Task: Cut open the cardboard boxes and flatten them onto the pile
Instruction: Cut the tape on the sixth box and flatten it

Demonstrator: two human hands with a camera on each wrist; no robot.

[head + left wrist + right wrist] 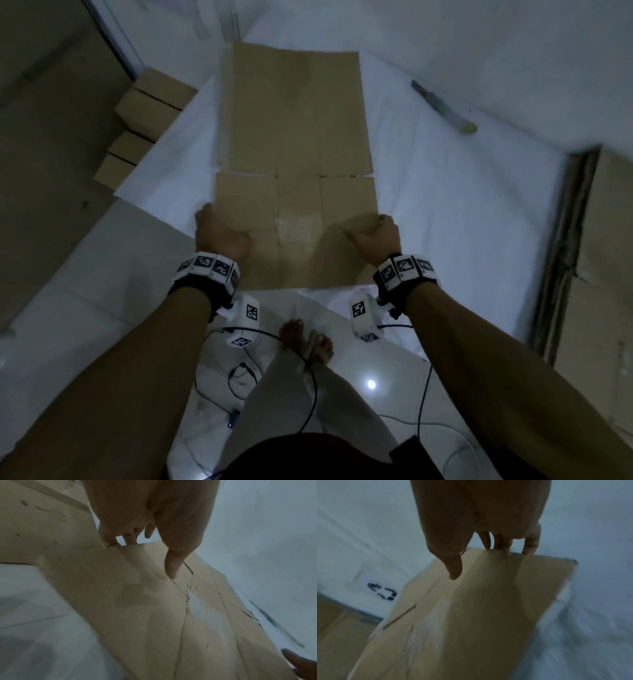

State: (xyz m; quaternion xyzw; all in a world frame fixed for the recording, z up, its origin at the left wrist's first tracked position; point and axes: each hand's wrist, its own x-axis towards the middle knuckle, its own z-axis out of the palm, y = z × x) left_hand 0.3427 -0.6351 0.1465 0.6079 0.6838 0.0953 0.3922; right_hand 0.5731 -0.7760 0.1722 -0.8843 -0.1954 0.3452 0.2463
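A long flattened cardboard box (pixel 294 137) stretches away from me over a white sheet (pixel 445 212), its near end held up above the floor. My left hand (pixel 219 233) grips its left edge, and my right hand (pixel 376 236) grips its right edge. In the left wrist view the left hand (pixel 145 555) has its thumb on top of the cardboard (pixel 137 615) and its fingers curled under the edge. The right wrist view shows the right hand (pixel 479 561) holding the cardboard (pixel 471 615) the same way. A utility knife (pixel 442 106) lies on the sheet at the far right.
Several closed cardboard boxes (pixel 144 116) are stacked at the left beside the sheet. A pile of flattened cardboard (pixel 599 257) lies at the right edge. My bare feet (pixel 308 342) and loose cables (pixel 308 394) are on the tiled floor below the held end.
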